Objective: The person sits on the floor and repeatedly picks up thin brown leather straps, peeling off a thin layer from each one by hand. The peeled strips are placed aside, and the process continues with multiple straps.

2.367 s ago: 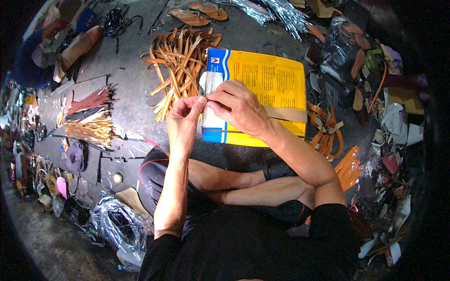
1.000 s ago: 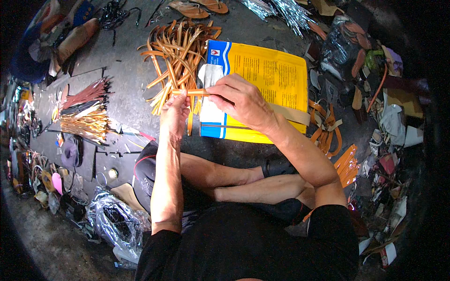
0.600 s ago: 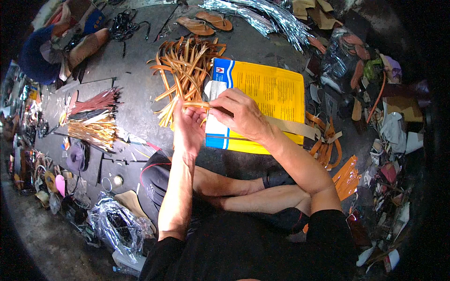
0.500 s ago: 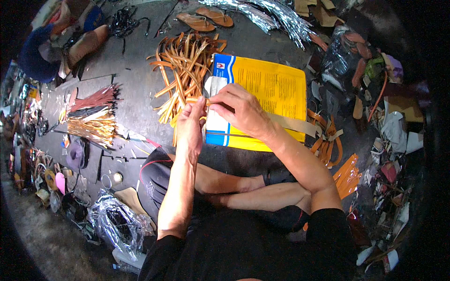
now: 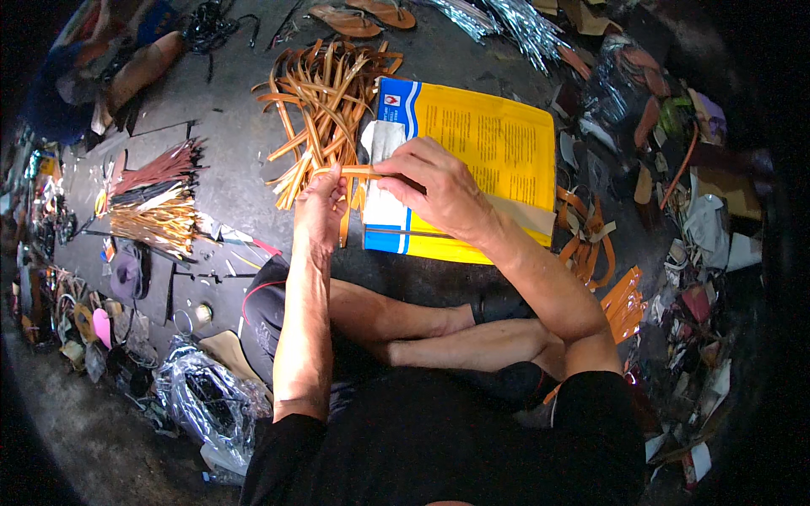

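Observation:
My left hand (image 5: 319, 202) pinches one end of a tan leather-like strap (image 5: 359, 170). The other end is between the thumb and fingers of my right hand (image 5: 440, 184), so a short length spans the gap between them. Under my right hand lies a flat yellow panel (image 5: 485, 126) with a blue and white side. A beige strip (image 5: 527, 216) crosses the panel beneath my right wrist. Just beyond my left hand is a loose heap of orange-brown straps (image 5: 325, 101).
Sandals (image 5: 346, 21) and silvery strips (image 5: 523, 34) lie at the far side. Bundled brown, black and gold strips (image 5: 156, 202) are to the left. More orange straps (image 5: 586, 244) sit right of the panel, beside scattered scraps. Another person's arm (image 5: 143, 76) shows at far left.
My hands have drawn apart, the left one moving leftward, and more of the strap shows between them. The whole view has shifted slightly.

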